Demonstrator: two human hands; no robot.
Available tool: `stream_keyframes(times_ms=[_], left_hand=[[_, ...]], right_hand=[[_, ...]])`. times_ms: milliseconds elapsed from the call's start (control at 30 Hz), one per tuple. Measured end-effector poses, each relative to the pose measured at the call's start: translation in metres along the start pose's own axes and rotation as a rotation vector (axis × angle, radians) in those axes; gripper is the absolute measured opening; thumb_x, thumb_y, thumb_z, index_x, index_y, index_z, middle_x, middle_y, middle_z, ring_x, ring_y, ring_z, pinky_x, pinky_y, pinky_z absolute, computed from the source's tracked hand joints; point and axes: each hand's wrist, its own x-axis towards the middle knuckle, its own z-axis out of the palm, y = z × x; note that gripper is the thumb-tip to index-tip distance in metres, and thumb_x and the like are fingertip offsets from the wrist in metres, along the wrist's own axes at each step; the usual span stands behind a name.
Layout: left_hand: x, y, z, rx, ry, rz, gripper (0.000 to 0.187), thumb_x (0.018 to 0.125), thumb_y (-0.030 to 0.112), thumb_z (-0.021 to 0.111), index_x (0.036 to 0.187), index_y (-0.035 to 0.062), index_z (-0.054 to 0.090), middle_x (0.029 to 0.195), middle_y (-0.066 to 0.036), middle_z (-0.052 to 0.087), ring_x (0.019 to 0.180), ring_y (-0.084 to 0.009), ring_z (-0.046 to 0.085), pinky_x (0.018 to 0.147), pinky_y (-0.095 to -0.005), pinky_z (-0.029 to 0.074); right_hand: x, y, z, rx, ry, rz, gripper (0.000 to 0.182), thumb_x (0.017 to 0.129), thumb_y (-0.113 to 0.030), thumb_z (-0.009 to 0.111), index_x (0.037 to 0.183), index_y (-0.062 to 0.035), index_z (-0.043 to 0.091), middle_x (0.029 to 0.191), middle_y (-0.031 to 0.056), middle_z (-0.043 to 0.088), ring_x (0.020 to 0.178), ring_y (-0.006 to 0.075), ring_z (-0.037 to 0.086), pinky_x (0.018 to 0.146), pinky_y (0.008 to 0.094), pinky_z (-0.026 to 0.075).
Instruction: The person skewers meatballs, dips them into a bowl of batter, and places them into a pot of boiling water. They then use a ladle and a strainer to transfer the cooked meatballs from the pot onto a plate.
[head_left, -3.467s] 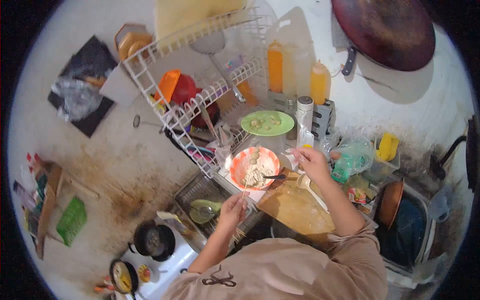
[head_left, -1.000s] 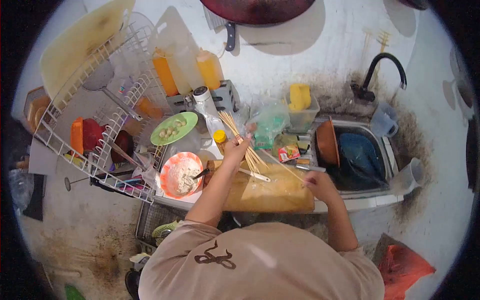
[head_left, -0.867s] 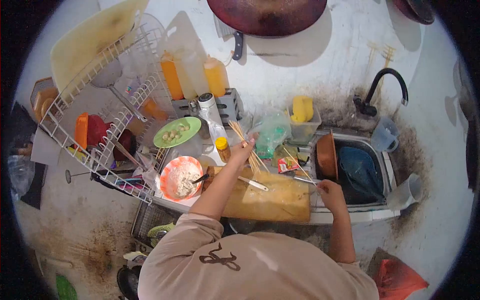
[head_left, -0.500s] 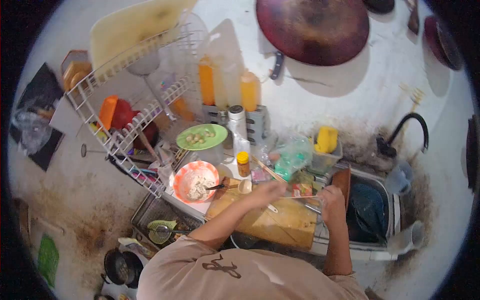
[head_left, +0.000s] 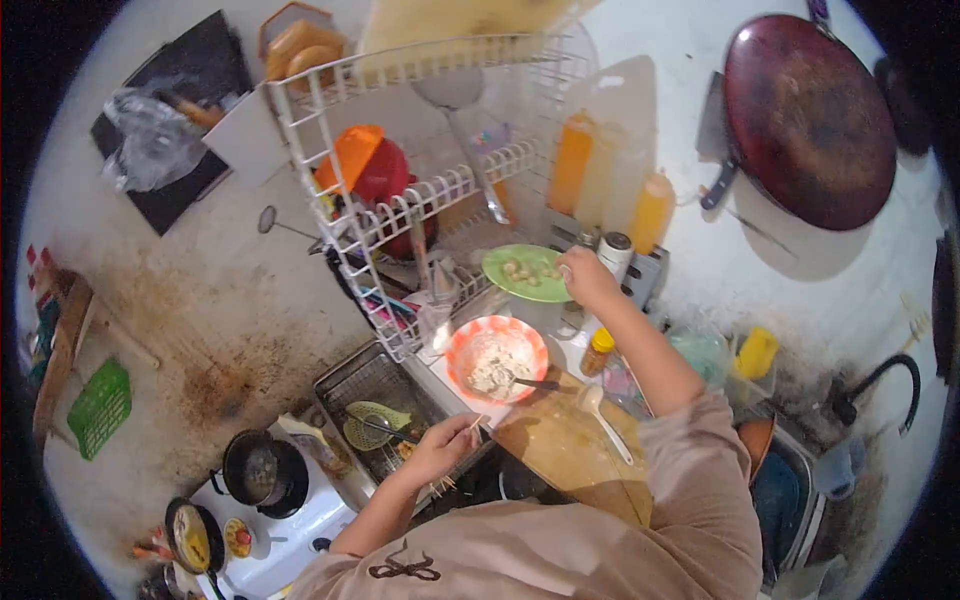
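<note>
My right hand (head_left: pixel 588 278) is at the right rim of a green plate (head_left: pixel 520 290), with its fingers closed over the edge. Several small pale balls (head_left: pixel 525 270) lie on the plate, which rests on a clear container (head_left: pixel 535 316). My left hand (head_left: pixel 448 446) is closed around thin wooden skewers (head_left: pixel 443 487), whose ends poke out on both sides of the fist. Just beyond it stands an orange-and-white bowl (head_left: pixel 462 345) with a pale mixture and a dark-handled utensil. A light-coloured ladle (head_left: pixel 606 425) lies on the wooden cutting board (head_left: pixel 545 430).
A white dish rack (head_left: pixel 345 225) rises behind the plate. A yellow-capped jar (head_left: pixel 598 352) and a white bottle (head_left: pixel 614 255) stand near my right forearm. The sink (head_left: pixel 800 500) is at right; a wire basket (head_left: pixel 350 385) and a stove with a black pot (head_left: pixel 265 472) are at left.
My view has turned left. My right hand has gone from above the board to the plate's rim. My left hand has moved to the board's left end, holding skewers.
</note>
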Motion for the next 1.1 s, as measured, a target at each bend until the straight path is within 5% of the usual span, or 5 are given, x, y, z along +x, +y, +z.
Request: stream_keyframes(times_ms=[200, 500, 633, 833, 1100], left_hand=[[-0.037, 0.004, -0.028, -0.187, 0.209, 0.014, 0.027, 0.086, 0.009, 0.035, 0.11, 0.0048, 0.045, 0.07, 0.004, 0.042, 0.057, -0.0041, 0.033, 0.052, -0.0159, 0.029], [-0.045, -0.005, -0.049, -0.167, 0.341, 0.015, 0.027, 0.086, 0.011, 0.036, 0.11, 0.0022, 0.045, 0.069, 0.004, 0.041, 0.06, -0.0041, 0.035, 0.056, -0.0172, 0.031], [-0.03, -0.007, -0.049, -0.193, 0.286, 0.044, 0.027, 0.086, 0.01, 0.035, 0.11, 0.0021, 0.045, 0.069, 0.004, 0.041, 0.061, -0.0039, 0.035, 0.059, -0.0166, 0.032], [-0.007, 0.014, -0.043, -0.023, 0.207, 0.114, 0.028, 0.086, 0.007, 0.034, 0.111, 0.0006, 0.044, 0.071, 0.002, 0.042, 0.065, -0.0054, 0.037, 0.06, -0.0169, 0.033], [0.014, 0.035, -0.017, 0.097, 0.096, 0.179, 0.03, 0.081, 0.002, 0.037, 0.109, -0.0006, 0.045, 0.066, -0.003, 0.048, 0.061, -0.0107, 0.046, 0.06, -0.0222, 0.04]], right_hand=[[0.073, 0.02, 0.062, -0.078, -0.379, 0.159, 0.027, 0.063, -0.011, 0.057, 0.09, -0.0071, 0.059, 0.095, 0.0164, 0.054, 0.088, 0.028, 0.053, 0.074, 0.0347, 0.044], [0.089, 0.052, 0.088, -0.041, -0.29, 0.134, 0.018, 0.063, -0.008, 0.057, 0.079, -0.0036, 0.061, 0.076, 0.0152, 0.06, 0.064, 0.023, 0.059, 0.058, 0.0302, 0.046], [0.081, 0.045, 0.073, 0.862, -0.11, 0.594, 0.015, 0.077, -0.002, 0.047, 0.087, 0.0041, 0.056, 0.077, 0.0071, 0.057, 0.064, 0.0156, 0.053, 0.059, 0.0249, 0.045], [0.021, -0.027, -0.004, 1.619, -0.056, 0.37, 0.023, 0.081, -0.004, 0.046, 0.099, 0.0094, 0.048, 0.101, 0.0131, 0.052, 0.087, 0.0144, 0.049, 0.078, 0.0249, 0.04], [-0.066, -0.093, -0.065, 1.214, -0.033, 0.303, 0.027, 0.078, 0.001, 0.05, 0.105, 0.0015, 0.051, 0.102, 0.0072, 0.054, 0.085, 0.0105, 0.05, 0.078, 0.0223, 0.04]])
